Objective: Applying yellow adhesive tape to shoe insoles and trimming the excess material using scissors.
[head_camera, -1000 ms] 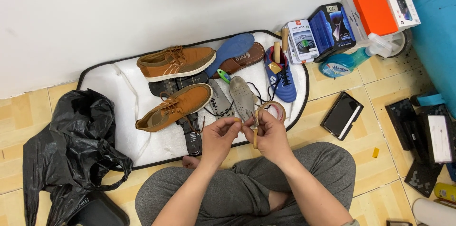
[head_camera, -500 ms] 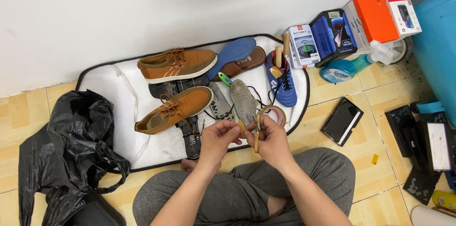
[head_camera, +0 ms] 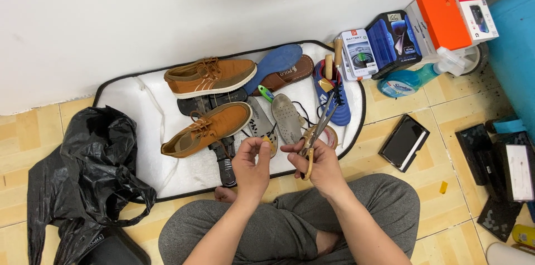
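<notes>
Tiled floor carries a white mat (head_camera: 167, 178) strewn with shoes. Near its near edge, the right hand (head_camera: 320, 167) grasps scissors (head_camera: 315, 137), blades pointing far; the left hand (head_camera: 251, 167) pinches a small yellow piece (head_camera: 267, 140) just left of them.

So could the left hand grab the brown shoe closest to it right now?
Probably yes. The brown shoe lies just ahead of the left hand on the white mat, nothing between them. But its fingers pinch a small yellow piece, so it would likely need to drop that first.
</notes>
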